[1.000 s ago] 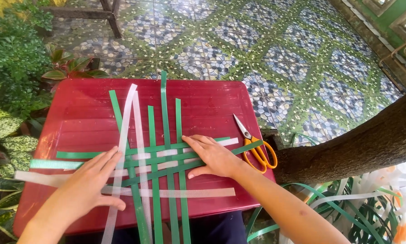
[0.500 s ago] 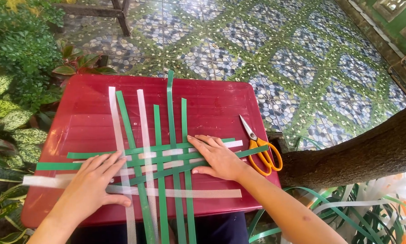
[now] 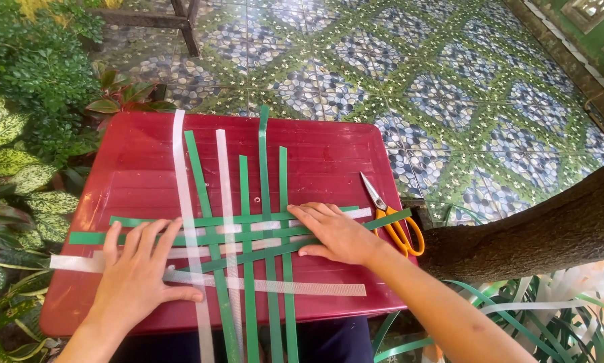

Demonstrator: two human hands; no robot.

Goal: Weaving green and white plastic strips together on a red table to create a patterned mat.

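Green and white plastic strips [image 3: 248,235] lie woven into a loose grid on a red plastic table [image 3: 322,154]. My left hand [image 3: 141,265] lies flat, fingers spread, on the left part of the weave, pressing on the crosswise strips and a long white upright strip [image 3: 181,168]. My right hand [image 3: 335,232] lies flat on the right part of the weave, fingers pointing left over the crossing green strips. Neither hand grips anything.
Orange-handled scissors [image 3: 393,218] lie at the table's right edge. A thick tree trunk [image 3: 544,228] crosses on the right, with loose green and white strips [image 3: 550,316] below it. Leafy plants [image 3: 20,134] crowd the left. Patterned tiles [image 3: 450,87] lie beyond.
The long white upright strip on the left has swung from slanted to nearly straight. My left hand slid slightly left along the crosswise strips. My right hand has stayed in place.
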